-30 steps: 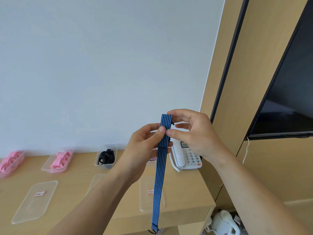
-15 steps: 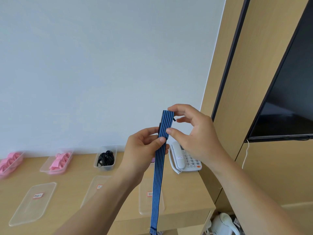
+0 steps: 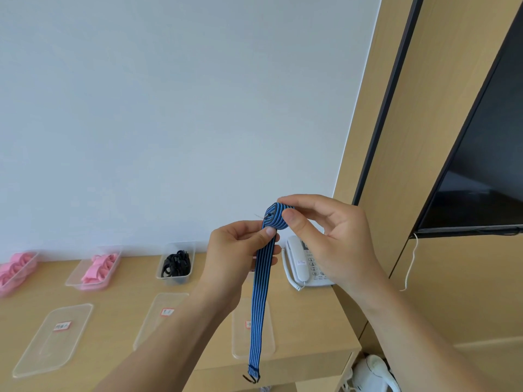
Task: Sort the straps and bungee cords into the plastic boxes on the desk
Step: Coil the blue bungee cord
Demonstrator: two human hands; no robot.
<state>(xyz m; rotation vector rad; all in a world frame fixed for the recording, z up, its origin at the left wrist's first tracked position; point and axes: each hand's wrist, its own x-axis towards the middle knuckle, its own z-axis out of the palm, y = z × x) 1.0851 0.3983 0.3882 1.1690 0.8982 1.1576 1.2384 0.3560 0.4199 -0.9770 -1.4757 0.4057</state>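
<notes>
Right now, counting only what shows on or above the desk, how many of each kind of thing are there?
Clear plastic boxes: 3 (two with pink straps, one with black cords)
Flat labelled lids: 3
Blue striped strap: 1
White telephone: 1
Total: 8
Anything behind the left hand is hidden.

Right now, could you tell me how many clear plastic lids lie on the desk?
3 clear lids: front left, centre, right behind the blue striped strap; others may be hidden.
</notes>
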